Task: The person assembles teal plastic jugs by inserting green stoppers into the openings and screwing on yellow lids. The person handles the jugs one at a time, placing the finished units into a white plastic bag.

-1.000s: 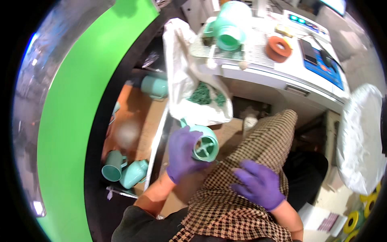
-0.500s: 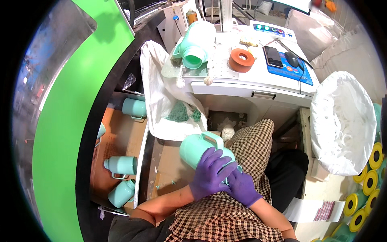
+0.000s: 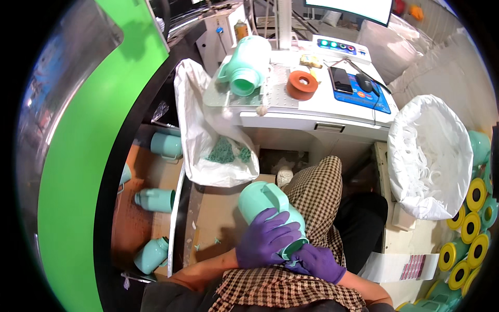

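A mint-green plastic jug with a loop handle lies tilted over my lap, its mouth toward me at the lower right. My left hand, in a purple glove, is wrapped over the jug's lower side near the neck. At the rim of the mouth my right hand, also gloved in purple, has its fingers closed. Beneath those fingers a small bluish piece shows at the rim; I cannot make out what it is. A brown checked cloth covers my lap.
Several jugs lie in the cardboard-lined bin at left. A white sack with green scraps hangs before the white machine table, which carries another jug and orange tape. At right stand a bag of white rings and yellow-lidded jugs.
The held jug has turned so that its mouth shows more toward me, and both hands have shifted with it. In the left bin, the middle jug has rolled farther away, its handle now out of sight.
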`<state>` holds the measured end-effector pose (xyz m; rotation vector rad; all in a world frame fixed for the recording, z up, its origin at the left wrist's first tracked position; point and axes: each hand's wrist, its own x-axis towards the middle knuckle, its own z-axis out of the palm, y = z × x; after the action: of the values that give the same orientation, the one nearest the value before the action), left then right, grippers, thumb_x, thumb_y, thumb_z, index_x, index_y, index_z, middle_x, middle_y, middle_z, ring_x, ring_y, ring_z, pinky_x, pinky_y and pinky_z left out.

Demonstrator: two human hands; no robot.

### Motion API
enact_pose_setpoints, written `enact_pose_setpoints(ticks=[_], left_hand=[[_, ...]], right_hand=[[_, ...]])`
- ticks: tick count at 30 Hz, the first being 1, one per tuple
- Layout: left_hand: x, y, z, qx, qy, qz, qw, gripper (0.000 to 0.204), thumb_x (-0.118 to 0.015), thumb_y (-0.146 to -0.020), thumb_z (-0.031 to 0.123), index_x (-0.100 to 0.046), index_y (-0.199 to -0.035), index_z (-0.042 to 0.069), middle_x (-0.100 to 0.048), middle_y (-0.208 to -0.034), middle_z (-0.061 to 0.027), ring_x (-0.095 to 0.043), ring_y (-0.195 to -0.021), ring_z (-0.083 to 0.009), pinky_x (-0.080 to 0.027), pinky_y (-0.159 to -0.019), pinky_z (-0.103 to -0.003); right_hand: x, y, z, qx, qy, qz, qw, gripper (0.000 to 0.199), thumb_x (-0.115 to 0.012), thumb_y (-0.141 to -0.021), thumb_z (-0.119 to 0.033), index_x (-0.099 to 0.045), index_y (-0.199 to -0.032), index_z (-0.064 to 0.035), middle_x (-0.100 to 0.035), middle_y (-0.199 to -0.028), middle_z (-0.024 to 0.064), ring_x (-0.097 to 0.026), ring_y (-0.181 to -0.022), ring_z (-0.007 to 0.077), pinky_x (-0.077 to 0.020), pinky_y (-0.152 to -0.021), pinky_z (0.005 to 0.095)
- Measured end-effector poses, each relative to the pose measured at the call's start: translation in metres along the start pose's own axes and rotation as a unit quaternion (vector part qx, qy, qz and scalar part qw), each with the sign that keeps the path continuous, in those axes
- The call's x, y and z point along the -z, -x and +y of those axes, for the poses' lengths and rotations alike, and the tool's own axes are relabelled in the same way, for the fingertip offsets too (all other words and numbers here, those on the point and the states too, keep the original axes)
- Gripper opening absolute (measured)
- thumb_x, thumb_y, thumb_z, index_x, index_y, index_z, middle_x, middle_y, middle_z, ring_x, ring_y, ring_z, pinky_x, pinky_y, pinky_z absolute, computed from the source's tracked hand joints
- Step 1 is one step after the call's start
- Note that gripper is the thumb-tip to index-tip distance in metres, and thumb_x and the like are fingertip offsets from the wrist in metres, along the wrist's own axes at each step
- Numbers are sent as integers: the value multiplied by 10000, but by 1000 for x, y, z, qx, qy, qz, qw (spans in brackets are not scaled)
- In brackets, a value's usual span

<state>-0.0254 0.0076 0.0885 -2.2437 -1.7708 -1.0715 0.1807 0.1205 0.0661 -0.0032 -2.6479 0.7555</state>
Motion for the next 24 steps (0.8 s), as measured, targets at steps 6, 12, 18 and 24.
enact_pose_setpoints(ticks=[6, 12, 18, 24], left_hand=[[9, 68, -57, 147, 21, 13, 989, 524, -876, -663, 394, -707, -1058, 94, -669, -1010, -96, -641, -1025, -316, -483, -971, -480], [21, 94, -35, 214, 55, 171, 960, 801, -956, -594, 392, -597, -1227, 57, -643, -1186, -177, -619, -1131, -395, -473, -1015, -497], [13, 60, -30, 20, 2, 35, 999, 398, -851, -718, 342, -660, -1008, 149, -627, -1265, -119, -606, -1161, -422, -408, -1026, -652], [22, 64, -27, 168, 1, 79, 983, 387, -938, -619, 194, -674, -877, 80, -594, -1306, -257, -590, -1143, -486, -463, -978, -577]], right_hand=[[121, 94, 61, -57, 93, 94, 990, 177, -652, -883, -269, -638, -972, -117, -611, -854, 61, -599, -747, 224, -484, -733, 392], [159, -10, -26, -56, 72, 547, 832, 298, -537, -975, -250, -632, -1137, -18, -653, -1135, 141, -612, -1064, 253, -486, -974, 406], [-31, -212, 68, 145, -6, 190, 971, 658, -769, -763, -250, -588, -1395, -206, -438, -1453, 211, -406, -1319, 426, -329, -1100, 539], [-28, -191, 91, 160, 40, 152, 974, 493, -708, -843, -245, -602, -1314, -150, -468, -1465, 172, -441, -1332, 413, -372, -1113, 548]])
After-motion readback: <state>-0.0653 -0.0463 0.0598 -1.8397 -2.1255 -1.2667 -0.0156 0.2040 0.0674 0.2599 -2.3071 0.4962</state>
